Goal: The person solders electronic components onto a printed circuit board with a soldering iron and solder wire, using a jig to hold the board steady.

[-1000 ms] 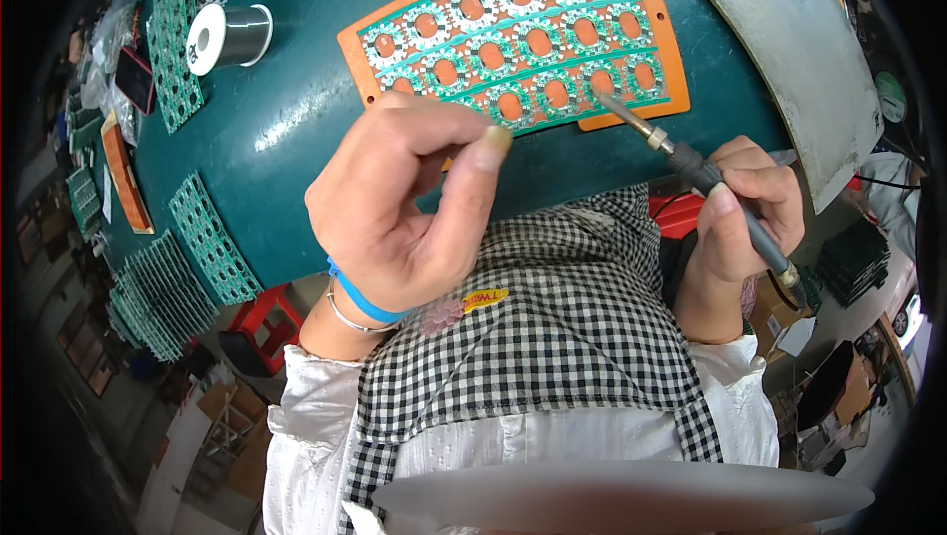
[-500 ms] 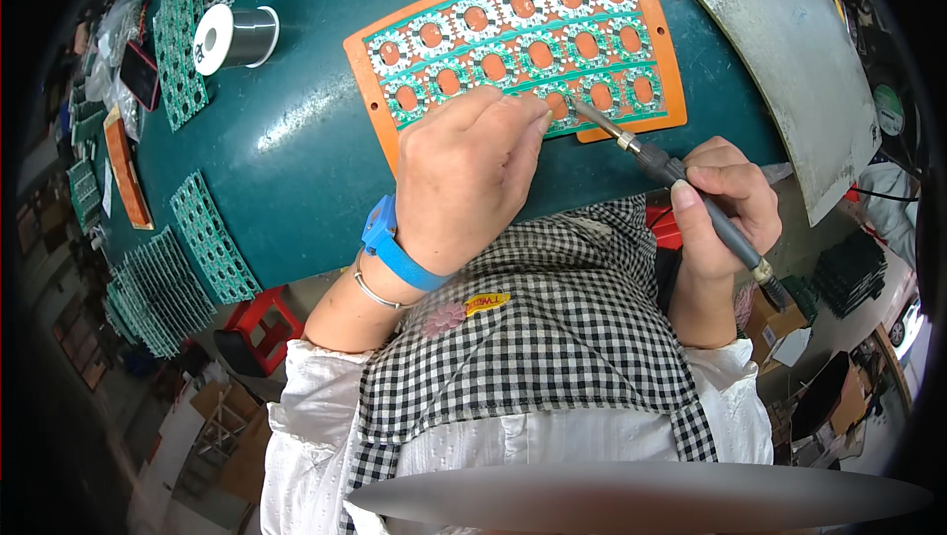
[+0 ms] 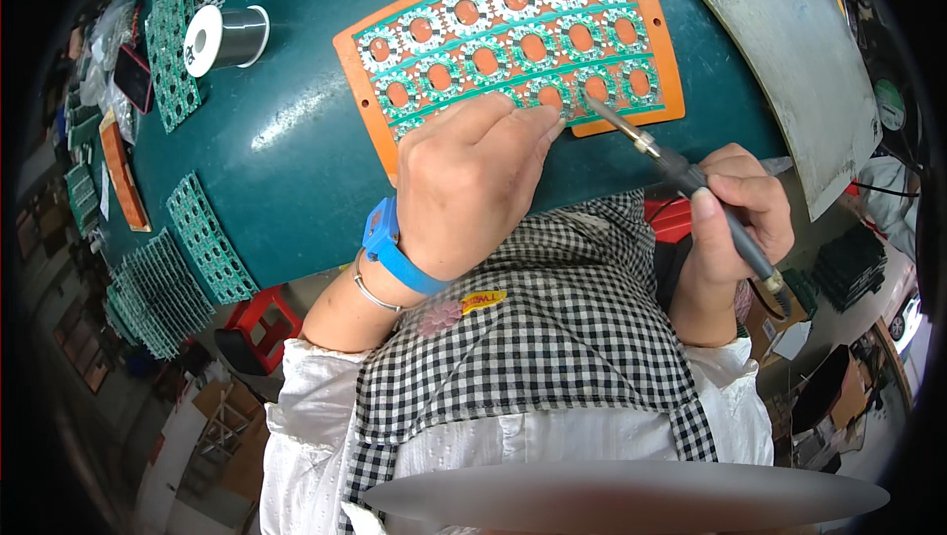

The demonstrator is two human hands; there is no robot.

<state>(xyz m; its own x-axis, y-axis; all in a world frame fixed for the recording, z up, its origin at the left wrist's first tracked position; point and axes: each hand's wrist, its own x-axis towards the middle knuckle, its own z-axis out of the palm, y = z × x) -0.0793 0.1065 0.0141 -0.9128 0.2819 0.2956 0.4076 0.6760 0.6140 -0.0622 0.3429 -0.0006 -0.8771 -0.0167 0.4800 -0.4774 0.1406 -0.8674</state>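
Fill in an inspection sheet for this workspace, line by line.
Surface: teal tabletop, glossy, with a pale glare patch.
Work items: green circuit-board panel lying on an orange holder; soldering iron, its tip at the near row, contact unclear.
Clutter: wire spool on its side; loose green panel near the left edge.
Hands: left hand pinched at the panel's near edge, contents hidden; right hand grips the iron's handle.
Cables: dark cord at the iron's rear.
Surroundings: red stool; grey sheet at right.
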